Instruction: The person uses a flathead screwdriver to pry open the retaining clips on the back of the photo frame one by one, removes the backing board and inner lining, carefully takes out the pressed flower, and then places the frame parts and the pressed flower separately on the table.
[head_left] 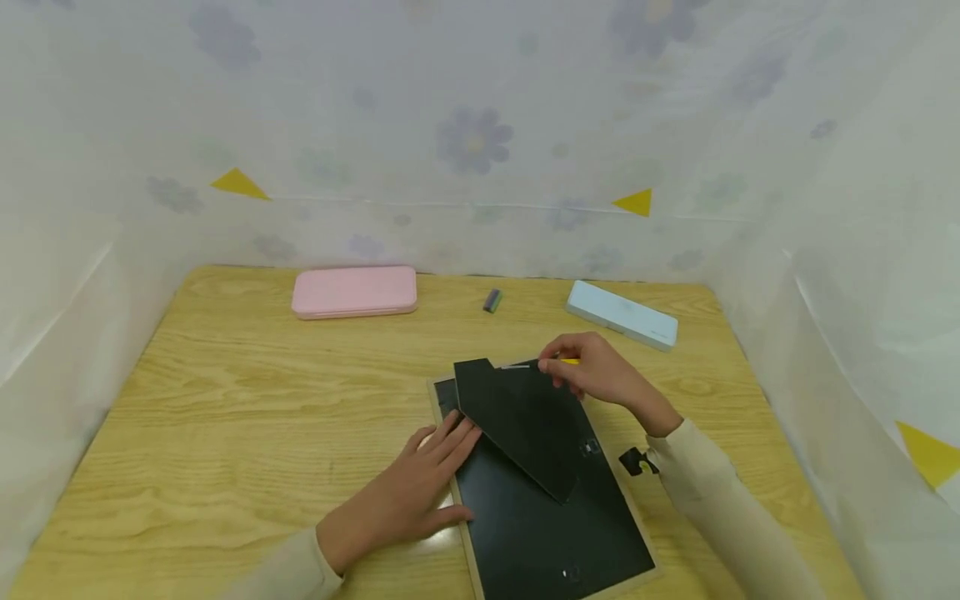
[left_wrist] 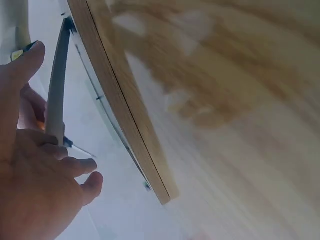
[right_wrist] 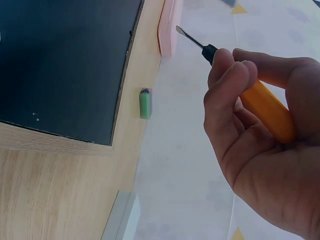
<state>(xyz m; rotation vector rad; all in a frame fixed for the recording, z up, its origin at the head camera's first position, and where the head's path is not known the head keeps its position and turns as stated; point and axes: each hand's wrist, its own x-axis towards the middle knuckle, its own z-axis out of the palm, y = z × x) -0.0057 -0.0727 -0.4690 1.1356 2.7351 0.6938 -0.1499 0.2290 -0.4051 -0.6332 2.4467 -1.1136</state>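
Observation:
A picture frame (head_left: pixel 540 546) with a black back and a light wood edge lies face down on the table. Its black easel stand (head_left: pixel 525 425) is tilted up from the back. My left hand (head_left: pixel 412 492) reaches over the frame's left edge, fingers extended against the stand's lower left side; its thumb lies near the frame's edge. A flat-tipped screwdriver (right_wrist: pixel 270 112) with an orange-yellow handle is gripped in my right hand (head_left: pixel 592 367) above the frame's far edge. The screwdriver's shaft points left, close to the stand's top; in the right wrist view its tip is free.
A pink case (head_left: pixel 354 292) lies at the back left and a pale blue case (head_left: pixel 622 315) at the back right. Between them is a small green and dark block (head_left: pixel 492 301). A small black object (head_left: pixel 636 462) shows beside the right sleeve. Flowered sheeting (head_left: pixel 472 142) surrounds the table.

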